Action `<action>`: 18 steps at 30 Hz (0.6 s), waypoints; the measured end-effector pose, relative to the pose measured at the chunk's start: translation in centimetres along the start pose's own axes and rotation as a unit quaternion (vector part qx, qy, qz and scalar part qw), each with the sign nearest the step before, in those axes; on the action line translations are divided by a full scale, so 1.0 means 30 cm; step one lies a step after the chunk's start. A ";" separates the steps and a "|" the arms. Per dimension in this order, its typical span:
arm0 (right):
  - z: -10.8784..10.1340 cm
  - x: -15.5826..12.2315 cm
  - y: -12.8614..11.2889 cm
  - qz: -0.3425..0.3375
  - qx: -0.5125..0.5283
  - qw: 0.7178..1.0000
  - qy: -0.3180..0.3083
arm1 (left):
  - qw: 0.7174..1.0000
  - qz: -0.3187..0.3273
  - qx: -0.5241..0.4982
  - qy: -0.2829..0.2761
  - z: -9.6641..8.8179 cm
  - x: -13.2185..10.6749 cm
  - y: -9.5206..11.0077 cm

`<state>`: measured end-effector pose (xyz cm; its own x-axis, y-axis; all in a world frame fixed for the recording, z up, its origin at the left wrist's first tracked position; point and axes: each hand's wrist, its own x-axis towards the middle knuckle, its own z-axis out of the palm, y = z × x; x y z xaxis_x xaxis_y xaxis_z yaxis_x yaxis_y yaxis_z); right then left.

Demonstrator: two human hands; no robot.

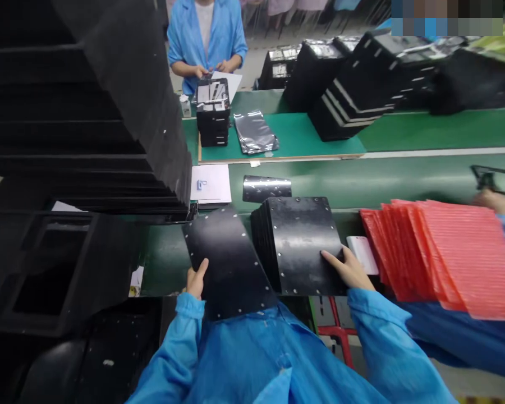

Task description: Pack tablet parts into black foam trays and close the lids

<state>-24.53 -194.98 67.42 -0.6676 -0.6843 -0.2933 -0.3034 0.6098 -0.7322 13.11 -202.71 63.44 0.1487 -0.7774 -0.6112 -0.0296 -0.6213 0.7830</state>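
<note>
My left hand point(196, 279) is closed on the left edge of a black sheet point(229, 264) with small pale dots along its borders. The thumb lies on top and the other fingers are hidden beneath. This sheet is tilted, its lower edge against my blue clothing. Beside it, a stack of similar black sheets point(263, 233) rests at the bench edge. My right hand point(351, 270) grips the right edge of the top sheet point(305, 241) on that stack, thumb on its surface and fingertips partly out of sight.
Tall black stacked boxes point(126, 106) rise on the left. Red bubble-wrap sheets point(458, 252) and a white phone-like object point(362, 254) lie right. A curved black piece point(266, 188) lies ahead on the green surface. Across stands a co-worker point(206, 39); another person's hand point(494, 201) is far right.
</note>
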 end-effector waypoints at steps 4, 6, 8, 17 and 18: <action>-0.014 0.002 0.047 -0.031 0.018 0.999 -0.038 | 0.993 0.040 -0.016 -0.113 0.230 -0.056 0.099; -0.030 0.006 0.083 -0.061 0.040 0.995 -0.065 | 0.990 0.039 0.017 -0.131 0.325 -0.074 0.126; -0.051 0.024 0.136 -0.086 0.072 0.990 -0.088 | 0.989 0.051 0.046 -0.132 0.401 -0.093 0.140; -0.022 0.285 0.386 -0.136 -0.071 0.987 -0.043 | 0.969 0.195 0.113 -0.103 0.603 -0.169 0.174; -0.011 0.307 0.402 -0.147 -0.109 0.982 -0.051 | 0.967 0.198 0.121 -0.108 0.617 -0.173 0.177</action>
<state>-34.57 -193.80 56.10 -0.4617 -0.8731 -0.1568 -0.6190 0.4437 -0.6480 -6.11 -203.79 68.65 -0.1310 -0.9451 -0.2994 -0.2753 -0.2555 0.9268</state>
